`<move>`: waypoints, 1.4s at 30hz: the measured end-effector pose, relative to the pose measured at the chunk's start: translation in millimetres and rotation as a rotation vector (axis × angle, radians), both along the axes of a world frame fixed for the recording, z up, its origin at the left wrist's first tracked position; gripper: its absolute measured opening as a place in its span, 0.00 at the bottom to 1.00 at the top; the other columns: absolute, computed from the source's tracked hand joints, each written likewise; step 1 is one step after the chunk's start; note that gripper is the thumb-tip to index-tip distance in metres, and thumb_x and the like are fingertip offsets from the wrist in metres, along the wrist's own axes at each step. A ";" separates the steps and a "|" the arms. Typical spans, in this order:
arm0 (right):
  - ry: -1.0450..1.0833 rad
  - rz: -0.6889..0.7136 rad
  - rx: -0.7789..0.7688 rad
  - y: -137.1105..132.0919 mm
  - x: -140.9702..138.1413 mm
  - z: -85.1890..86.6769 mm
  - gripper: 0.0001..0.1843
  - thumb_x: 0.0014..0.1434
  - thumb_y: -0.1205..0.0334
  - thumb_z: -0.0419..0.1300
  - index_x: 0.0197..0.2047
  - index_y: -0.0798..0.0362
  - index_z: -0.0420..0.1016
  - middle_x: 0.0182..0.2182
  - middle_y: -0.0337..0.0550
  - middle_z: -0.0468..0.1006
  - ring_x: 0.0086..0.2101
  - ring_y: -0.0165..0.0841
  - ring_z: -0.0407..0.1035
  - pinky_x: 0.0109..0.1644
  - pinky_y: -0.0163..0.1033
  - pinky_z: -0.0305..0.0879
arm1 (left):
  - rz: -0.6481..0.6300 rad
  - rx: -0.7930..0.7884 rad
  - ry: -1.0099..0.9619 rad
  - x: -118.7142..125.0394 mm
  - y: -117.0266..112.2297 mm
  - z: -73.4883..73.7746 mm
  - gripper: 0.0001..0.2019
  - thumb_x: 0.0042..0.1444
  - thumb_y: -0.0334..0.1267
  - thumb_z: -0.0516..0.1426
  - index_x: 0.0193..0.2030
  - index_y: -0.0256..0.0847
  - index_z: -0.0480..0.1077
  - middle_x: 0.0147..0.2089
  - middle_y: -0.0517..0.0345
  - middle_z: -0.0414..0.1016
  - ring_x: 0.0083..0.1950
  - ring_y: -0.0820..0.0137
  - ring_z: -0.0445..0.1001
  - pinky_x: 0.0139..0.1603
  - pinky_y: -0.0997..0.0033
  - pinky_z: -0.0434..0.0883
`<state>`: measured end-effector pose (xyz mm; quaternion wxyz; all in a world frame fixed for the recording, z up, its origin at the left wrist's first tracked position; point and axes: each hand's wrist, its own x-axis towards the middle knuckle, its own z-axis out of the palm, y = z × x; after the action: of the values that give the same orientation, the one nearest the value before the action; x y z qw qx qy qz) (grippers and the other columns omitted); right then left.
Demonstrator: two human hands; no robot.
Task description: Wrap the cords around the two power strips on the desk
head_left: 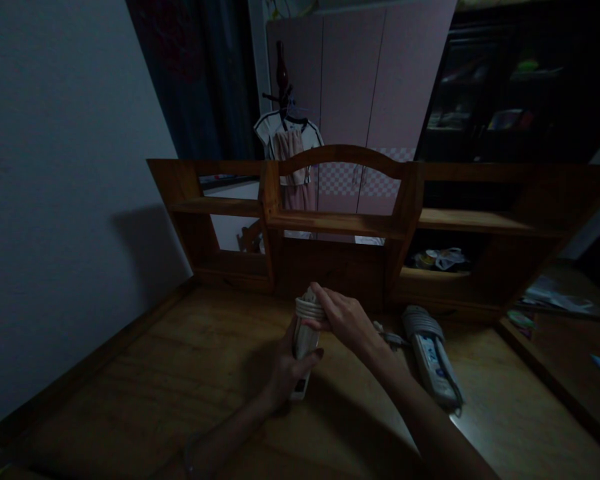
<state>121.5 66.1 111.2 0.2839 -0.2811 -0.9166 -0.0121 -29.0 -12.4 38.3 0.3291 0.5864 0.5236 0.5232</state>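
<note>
I hold a white power strip (303, 360) upright over the wooden desk (180, 373), its cord coiled around the upper end. My left hand (285, 370) is closed around the strip's lower body from the left. My right hand (343, 320) is closed on the cord coil (307, 308) at the top, fingers pinching it. A second power strip (433, 360) with its cord wrapped round it lies flat on the desk to the right, apart from both hands.
A wooden shelf unit (340, 223) stands along the desk's back edge, with small items (440, 259) in its right cubby. A plain wall is at left. Clothes (290, 143) hang on a stand behind, before a pink wardrobe (375, 80). Papers (555, 293) lie at far right.
</note>
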 end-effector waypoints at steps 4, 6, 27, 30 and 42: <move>0.023 -0.012 -0.015 -2.1 -3.0 0.2 0.29 0.66 0.52 0.52 0.64 0.56 0.51 0.51 0.57 0.70 0.51 0.44 0.67 0.51 0.47 0.67 | -0.003 0.000 -0.025 0.7 2.0 1.7 0.26 0.51 0.43 0.59 0.58 0.39 0.63 0.48 0.53 0.74 0.46 0.63 0.72 0.48 0.67 0.68; 0.047 -0.012 -0.036 -2.5 -4.3 0.1 0.28 0.66 0.53 0.52 0.64 0.54 0.51 0.53 0.56 0.69 0.51 0.42 0.66 0.51 0.46 0.67 | 0.011 0.030 -0.040 0.4 4.0 1.2 0.29 0.51 0.42 0.59 0.60 0.39 0.61 0.52 0.52 0.72 0.50 0.62 0.71 0.50 0.67 0.68; 0.151 -0.001 -0.214 3.0 -2.2 -7.6 0.41 0.63 0.45 0.54 0.70 0.51 0.39 0.54 0.54 0.68 0.50 0.44 0.67 0.50 0.46 0.64 | 0.195 0.086 0.116 -0.5 10.6 -6.1 0.39 0.49 0.42 0.61 0.66 0.40 0.51 0.60 0.47 0.67 0.57 0.61 0.69 0.54 0.64 0.67; 0.322 0.067 -0.370 12.0 1.9 -11.4 0.35 0.65 0.43 0.47 0.69 0.47 0.42 0.53 0.50 0.69 0.52 0.41 0.66 0.54 0.47 0.61 | 0.129 0.068 0.007 -3.4 9.7 -3.8 0.36 0.47 0.42 0.63 0.63 0.40 0.57 0.58 0.48 0.67 0.57 0.60 0.68 0.54 0.64 0.65; 0.325 0.142 -0.578 26.3 -8.5 -46.3 0.18 0.69 0.51 0.45 0.55 0.50 0.65 0.50 0.44 0.72 0.50 0.35 0.66 0.56 0.41 0.57 | -0.464 -0.256 -0.981 -19.6 18.7 2.5 0.14 0.48 0.41 0.59 0.37 0.35 0.64 0.30 0.59 0.61 0.25 0.79 0.59 0.22 0.78 0.61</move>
<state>113.0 92.3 64.9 0.3351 -0.2839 -0.8421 0.3129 -48.6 6.3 40.7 0.7095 0.3292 0.2255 0.5809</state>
